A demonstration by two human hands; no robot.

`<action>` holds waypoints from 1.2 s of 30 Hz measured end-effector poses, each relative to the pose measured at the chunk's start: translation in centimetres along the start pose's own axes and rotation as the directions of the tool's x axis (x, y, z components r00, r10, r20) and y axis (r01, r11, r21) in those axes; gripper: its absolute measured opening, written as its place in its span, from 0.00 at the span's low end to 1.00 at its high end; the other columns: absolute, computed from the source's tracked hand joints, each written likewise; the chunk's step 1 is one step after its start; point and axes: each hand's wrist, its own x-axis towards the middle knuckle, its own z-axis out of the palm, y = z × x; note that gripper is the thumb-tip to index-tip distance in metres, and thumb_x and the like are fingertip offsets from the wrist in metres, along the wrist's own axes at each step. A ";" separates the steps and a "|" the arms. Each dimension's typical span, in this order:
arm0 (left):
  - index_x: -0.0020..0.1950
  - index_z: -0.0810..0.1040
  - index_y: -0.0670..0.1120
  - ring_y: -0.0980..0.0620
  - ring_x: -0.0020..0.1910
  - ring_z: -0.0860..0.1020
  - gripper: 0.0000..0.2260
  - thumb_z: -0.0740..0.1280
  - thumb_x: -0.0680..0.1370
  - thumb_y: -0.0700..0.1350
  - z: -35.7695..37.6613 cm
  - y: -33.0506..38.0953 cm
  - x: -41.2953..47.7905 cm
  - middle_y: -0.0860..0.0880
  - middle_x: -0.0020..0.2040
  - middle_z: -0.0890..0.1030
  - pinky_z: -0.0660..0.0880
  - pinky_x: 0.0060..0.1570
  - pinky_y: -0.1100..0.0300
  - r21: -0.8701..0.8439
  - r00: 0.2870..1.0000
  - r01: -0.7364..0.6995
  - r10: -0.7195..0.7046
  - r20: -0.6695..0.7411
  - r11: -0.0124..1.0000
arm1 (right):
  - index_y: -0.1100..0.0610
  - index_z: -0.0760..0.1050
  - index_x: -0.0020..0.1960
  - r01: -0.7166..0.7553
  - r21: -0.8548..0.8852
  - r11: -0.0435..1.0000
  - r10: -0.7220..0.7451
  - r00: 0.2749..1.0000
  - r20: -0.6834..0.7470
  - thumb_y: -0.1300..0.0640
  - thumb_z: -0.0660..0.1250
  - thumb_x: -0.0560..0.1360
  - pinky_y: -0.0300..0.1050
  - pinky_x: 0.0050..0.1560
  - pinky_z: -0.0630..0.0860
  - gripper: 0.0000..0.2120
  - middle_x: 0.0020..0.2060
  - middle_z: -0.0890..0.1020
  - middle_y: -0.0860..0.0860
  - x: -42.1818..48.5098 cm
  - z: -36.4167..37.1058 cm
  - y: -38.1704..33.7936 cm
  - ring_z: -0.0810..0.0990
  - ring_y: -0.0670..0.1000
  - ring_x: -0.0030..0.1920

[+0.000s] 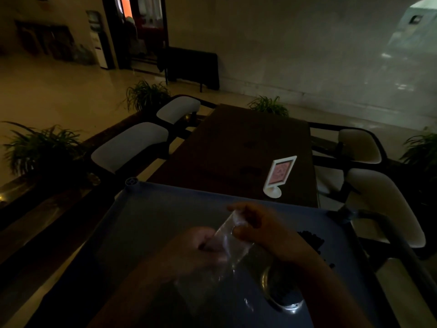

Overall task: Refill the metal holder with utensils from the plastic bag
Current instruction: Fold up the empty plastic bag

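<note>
2 hands [203, 247] [262, 228] on plastic bag [230, 245], seemingly above metal holder [289, 305]

- A single wide-angle view, worn on the head.
- It faces forward and steeply down onto the blue worktop [146, 209], which fills the lower frame.
- Nearest the lens, low and central, are the left hand [198, 249], the right hand [264, 228] and the bag [228, 235] between them; the forearms enter from the bottom edge.
- Further up the frame lie a dark table [236, 143], chairs [137, 143], the floor [59, 91] and the far wall [283, 43].
- The light is dim, so fine detail is lost.
</note>
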 end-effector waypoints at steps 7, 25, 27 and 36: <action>0.52 0.80 0.54 0.55 0.44 0.85 0.11 0.73 0.71 0.44 0.6 -0.4 0.0 0.54 0.46 0.86 0.78 0.43 0.54 -0.320 0.942 -0.071 -0.042 -0.332 0.945 | 0.57 0.76 0.65 -0.057 0.744 0.666 0.148 0.987 -0.057 0.44 0.66 0.73 0.53 0.51 0.82 0.25 0.58 0.83 0.58 -1.7 0.8 0.6 0.82 0.60 0.57; 0.53 0.79 0.60 0.54 0.46 0.84 0.17 0.76 0.66 0.56 4.4 -0.5 0.6 0.52 0.49 0.84 0.82 0.43 0.53 -0.322 0.895 -0.131 -0.028 -0.445 0.937 | 0.67 0.78 0.57 -0.221 0.636 0.740 0.283 0.959 0.004 0.55 0.72 0.70 0.46 0.42 0.80 0.20 0.51 0.83 0.63 -2.9 4.3 1.9 0.82 0.58 0.47; 0.51 0.79 0.62 0.57 0.45 0.84 0.12 0.74 0.71 0.51 4.7 -0.6 0.7 0.55 0.48 0.84 0.81 0.42 0.57 -0.283 0.894 -0.143 0.001 -0.449 0.948 | 0.64 0.80 0.53 -0.224 0.589 0.777 0.294 0.955 -0.025 0.55 0.73 0.69 0.43 0.40 0.81 0.17 0.47 0.85 0.59 -2.8 4.5 2.2 0.84 0.54 0.44; 0.57 0.77 0.58 0.56 0.46 0.84 0.10 0.64 0.79 0.45 3.6 -0.8 -0.4 0.54 0.50 0.84 0.81 0.42 0.59 -0.329 0.952 -0.111 0.005 -0.306 0.938 | 0.54 0.84 0.46 -0.183 0.587 0.788 0.310 0.943 -0.123 0.59 0.72 0.72 0.43 0.42 0.81 0.04 0.46 0.87 0.56 -3.5 3.9 2.4 0.86 0.56 0.47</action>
